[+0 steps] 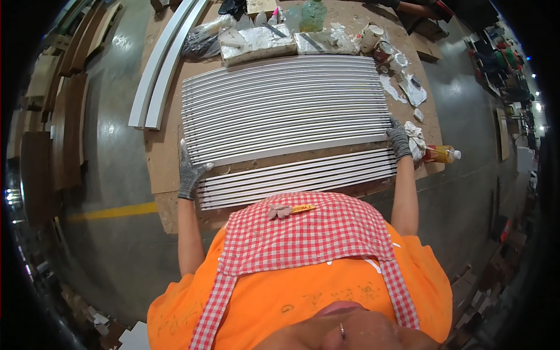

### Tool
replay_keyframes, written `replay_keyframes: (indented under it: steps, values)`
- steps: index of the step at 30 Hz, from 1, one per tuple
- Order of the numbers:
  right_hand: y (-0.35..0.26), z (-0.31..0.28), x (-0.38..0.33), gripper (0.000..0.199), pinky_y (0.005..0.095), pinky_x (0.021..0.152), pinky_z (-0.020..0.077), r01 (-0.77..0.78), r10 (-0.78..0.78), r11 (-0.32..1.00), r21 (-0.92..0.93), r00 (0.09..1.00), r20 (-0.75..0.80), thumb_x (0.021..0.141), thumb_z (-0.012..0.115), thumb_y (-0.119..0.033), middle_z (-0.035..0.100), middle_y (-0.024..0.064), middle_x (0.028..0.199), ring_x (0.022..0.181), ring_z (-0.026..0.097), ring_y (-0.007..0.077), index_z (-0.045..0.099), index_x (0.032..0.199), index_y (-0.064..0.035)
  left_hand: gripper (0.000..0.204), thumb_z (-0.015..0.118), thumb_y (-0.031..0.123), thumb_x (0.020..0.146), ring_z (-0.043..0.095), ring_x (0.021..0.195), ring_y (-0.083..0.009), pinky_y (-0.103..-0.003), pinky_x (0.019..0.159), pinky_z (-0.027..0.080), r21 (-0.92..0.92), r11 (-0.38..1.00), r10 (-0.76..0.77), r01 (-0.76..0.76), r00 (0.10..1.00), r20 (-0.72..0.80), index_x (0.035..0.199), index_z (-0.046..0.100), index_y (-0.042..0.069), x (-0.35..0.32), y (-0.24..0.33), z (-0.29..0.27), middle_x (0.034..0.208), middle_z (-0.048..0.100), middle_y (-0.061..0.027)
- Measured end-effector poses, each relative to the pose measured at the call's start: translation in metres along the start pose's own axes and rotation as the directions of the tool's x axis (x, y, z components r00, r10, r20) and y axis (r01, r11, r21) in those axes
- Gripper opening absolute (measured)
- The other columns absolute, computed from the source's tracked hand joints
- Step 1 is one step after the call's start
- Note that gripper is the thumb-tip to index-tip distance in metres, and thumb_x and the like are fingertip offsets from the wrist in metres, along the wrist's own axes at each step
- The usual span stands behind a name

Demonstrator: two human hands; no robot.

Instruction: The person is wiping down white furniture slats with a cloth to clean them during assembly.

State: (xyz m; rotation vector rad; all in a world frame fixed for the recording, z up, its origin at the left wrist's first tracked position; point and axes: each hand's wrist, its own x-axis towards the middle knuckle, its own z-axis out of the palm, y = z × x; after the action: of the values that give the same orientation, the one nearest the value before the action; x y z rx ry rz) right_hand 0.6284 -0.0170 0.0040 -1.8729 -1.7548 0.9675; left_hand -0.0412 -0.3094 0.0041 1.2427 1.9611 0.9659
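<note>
Many thin white slats [286,108] lie side by side in a wide group on the worktable. Closer to me is a smaller group of white slats [297,178], apart from the first by a strip of bare brown board. My left hand [190,173], in a grey glove, grips the near left corner of the larger group, its thumb across the front slat and its fingers along the ends. At the right ends, my right hand [400,141], also gloved in grey, is curled round the near corner. Some of its fingers are hidden.
Two long white boards [166,70] lie at the table's left. Behind the slats sit white-smeared blocks [256,44], a green jug [313,16] and messy cans [371,38]. A crumpled cloth [415,140] and a bottle of yellow liquid [440,154] are beside my right hand.
</note>
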Motion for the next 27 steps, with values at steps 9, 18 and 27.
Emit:
replay_keyframes:
  steps: [9, 18, 27]
  values:
    - [-0.031, 0.023, -0.007, 0.056, 0.0306, 0.096, 0.0407, 0.082, -0.094, 0.979, -0.189, 0.994, -0.058, 0.075, 0.053, -0.006, 0.058, 0.0198, 0.123, 0.111, 0.056, 0.0268, 0.048, 0.13, 0.0014, 0.128, 0.089, 0.032, 0.055, 0.041, 0.127, -0.0283, -0.035, 0.106, 0.037, -0.018, 0.998, -0.057, 0.057, 0.998, -0.005, 0.147, 0.004, 0.002, -0.005, 0.003, -0.006, 0.143, 0.033, -0.0194]
    - [-0.084, 0.03, -0.028, 0.052, 0.0328, 0.106, 0.0312, 0.164, -0.255, 0.949, -0.27, 0.902, -0.349, 0.086, 0.053, -0.01, 0.047, 0.023, 0.133, 0.124, 0.044, 0.0333, 0.039, 0.134, 0.0053, 0.11, 0.076, 0.044, 0.073, 0.007, 0.142, -0.0357, -0.043, 0.115, 0.014, 0.308, 0.944, 0.169, -0.122, 0.977, -0.13, 0.147, 0.007, 0.0, -0.009, -0.027, -0.014, 0.153, 0.006, -0.0229]
    - [-0.158, 0.088, -0.048, 0.075, 0.0409, 0.115, 0.0133, 0.008, -0.228, 0.675, -0.738, 0.953, -0.198, 0.093, 0.04, -0.05, 0.021, 0.0243, 0.149, 0.14, 0.017, 0.0343, 0.025, 0.142, 0.0041, 0.077, 0.045, 0.049, 0.091, 0.004, 0.142, -0.0377, -0.056, 0.112, 0.004, 0.795, 0.603, 0.239, -0.064, 0.965, -0.104, 0.148, 0.014, 0.006, 0.026, 0.074, 0.055, 0.152, 0.005, -0.024]
